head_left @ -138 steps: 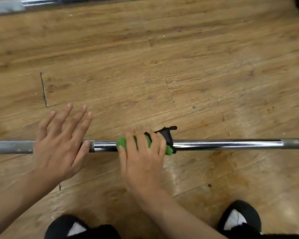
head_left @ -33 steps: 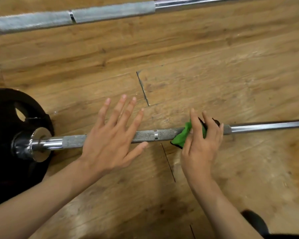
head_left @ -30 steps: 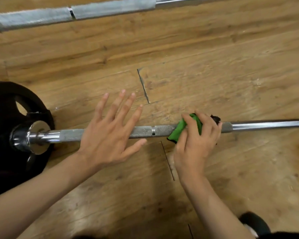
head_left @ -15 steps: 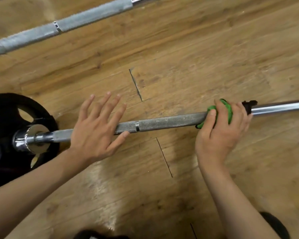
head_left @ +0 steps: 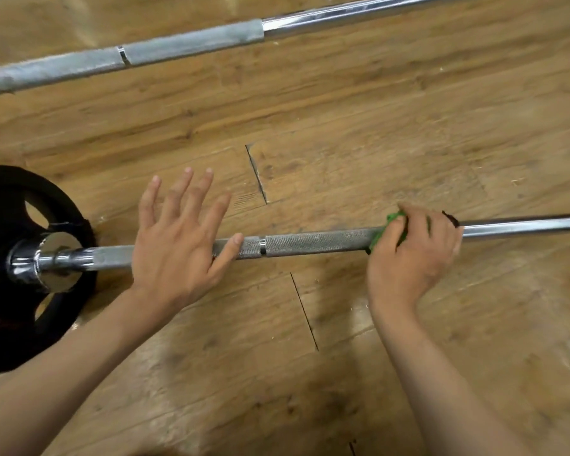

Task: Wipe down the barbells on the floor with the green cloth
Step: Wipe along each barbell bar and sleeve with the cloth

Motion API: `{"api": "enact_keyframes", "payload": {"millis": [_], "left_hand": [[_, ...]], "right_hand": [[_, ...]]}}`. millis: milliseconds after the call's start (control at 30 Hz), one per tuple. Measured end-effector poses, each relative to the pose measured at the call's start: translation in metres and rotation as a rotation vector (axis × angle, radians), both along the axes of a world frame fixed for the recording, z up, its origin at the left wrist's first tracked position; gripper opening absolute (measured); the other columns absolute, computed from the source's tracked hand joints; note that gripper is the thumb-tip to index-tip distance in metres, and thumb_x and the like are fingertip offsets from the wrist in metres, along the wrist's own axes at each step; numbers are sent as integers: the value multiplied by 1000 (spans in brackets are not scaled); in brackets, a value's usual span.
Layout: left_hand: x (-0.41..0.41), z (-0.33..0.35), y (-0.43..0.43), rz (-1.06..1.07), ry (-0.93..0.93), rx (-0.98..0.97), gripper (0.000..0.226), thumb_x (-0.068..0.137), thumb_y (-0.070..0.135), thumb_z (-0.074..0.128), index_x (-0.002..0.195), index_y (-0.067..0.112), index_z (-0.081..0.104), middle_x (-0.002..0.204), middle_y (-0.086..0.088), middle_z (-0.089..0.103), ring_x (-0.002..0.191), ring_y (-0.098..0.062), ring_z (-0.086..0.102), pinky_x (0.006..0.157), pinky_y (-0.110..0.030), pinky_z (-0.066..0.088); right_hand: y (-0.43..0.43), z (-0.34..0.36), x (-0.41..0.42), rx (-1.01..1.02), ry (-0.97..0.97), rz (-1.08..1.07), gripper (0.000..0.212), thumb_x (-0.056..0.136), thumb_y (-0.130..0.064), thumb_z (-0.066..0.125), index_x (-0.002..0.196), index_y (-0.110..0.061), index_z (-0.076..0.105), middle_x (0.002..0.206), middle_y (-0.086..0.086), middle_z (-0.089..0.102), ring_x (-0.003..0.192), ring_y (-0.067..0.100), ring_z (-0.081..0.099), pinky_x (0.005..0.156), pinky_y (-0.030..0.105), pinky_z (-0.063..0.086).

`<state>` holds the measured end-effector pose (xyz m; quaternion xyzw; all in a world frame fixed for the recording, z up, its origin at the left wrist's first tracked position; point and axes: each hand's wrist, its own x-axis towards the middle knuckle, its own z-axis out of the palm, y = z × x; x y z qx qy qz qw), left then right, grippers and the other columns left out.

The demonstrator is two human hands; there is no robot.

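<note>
Green cloth (head_left: 378, 240) shows only as a bunched edge under the right hand (head_left: 412, 258). That hand's fingers (head_left: 436, 225) are curled over the near barbell (head_left: 313, 243) with the cloth wrapped between palm and steel, right where the grey knurled grip gives way to the smooth chrome running off to the right. The left hand (head_left: 175, 258) lies flat on the same bar, closer to the black weight plate (head_left: 4, 209). Its fingers are straight and spread and its thumb lies along the knurling; it holds nothing and seems only to pin the bar against rolling on the wooden floor (head_left: 375, 143). The job looks mid-stroke on this bar rather than near its end. Nothing on the metal tells which stretches have been wiped. The length under and left of the flat hand, up to the chrome collar (head_left: 55, 258) at the plate, would need the cloth to pass there, and the smooth shaft runs out of view to the right. A second barbell (head_left: 191, 44) lies well apart across the top of the view with neither hand nor cloth on it, so I judge that at least that whole bar is left to do.
</note>
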<state>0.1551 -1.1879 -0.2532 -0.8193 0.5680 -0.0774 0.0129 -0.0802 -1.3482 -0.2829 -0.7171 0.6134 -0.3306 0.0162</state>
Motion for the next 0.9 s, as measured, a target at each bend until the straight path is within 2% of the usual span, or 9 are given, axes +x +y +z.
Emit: {"api": "enact_keyframes", "payload": {"millis": [133,200,267,400,500,600,733,800,900], "left_hand": [[0,0,0,-15,13,18,71,105,59,26,148,11,54,162,-19,42,153,-40,31,127,-60,13],[3,0,3,-24,41,37,73,106,60,22,151,10,52,163,-20,40,154,-40,29,128,-58,12],[5,0,6,-38,68,50,75,106,60,19,152,11,51,163,-22,38,156,-41,26,128,-57,12],[2,0,6,-54,71,30,75,104,63,23,154,13,50,164,-21,38,158,-40,22,128,-59,9],[-2,2,4,-48,65,28,78,103,65,20,161,17,40,164,-19,38,159,-39,20,128,-60,7],[-3,2,7,-36,70,31,80,104,66,20,165,16,28,165,-19,38,158,-40,21,128,-62,6],[-4,3,13,-64,98,56,79,105,65,21,167,15,18,166,-19,34,159,-39,18,128,-62,7],[-5,4,16,-65,112,52,79,105,64,19,167,15,19,167,-18,34,159,-38,17,128,-62,8],[-9,3,20,-55,113,46,81,104,65,19,167,14,17,167,-18,34,159,-38,18,127,-63,7]], "right_hand": [[66,11,72,-11,24,286,19,99,-21,56,94,-11,71,92,11,63,94,33,55,110,50,38],[69,14,74,-23,90,519,22,103,-25,54,98,-14,72,90,7,64,87,29,54,98,44,41],[46,12,45,-75,195,614,26,106,-28,52,107,-15,74,90,6,64,84,29,56,88,43,42],[-10,4,-27,-57,169,184,28,103,-25,51,111,-14,75,96,11,68,98,37,60,104,54,43],[-5,7,-2,28,87,-56,27,96,-25,55,98,-10,77,92,14,70,97,38,61,104,58,43],[52,13,70,2,114,167,28,96,-25,54,84,-11,75,81,12,67,80,36,58,88,46,43],[78,21,83,-9,223,612,31,107,-29,45,96,-16,71,84,4,63,77,29,55,81,42,39],[56,17,40,-19,251,579,31,108,-31,46,99,-16,71,85,5,62,80,31,56,83,44,41],[9,10,-25,-7,192,202,25,103,-25,51,107,-12,73,92,12,67,93,37,59,97,51,44]]}}
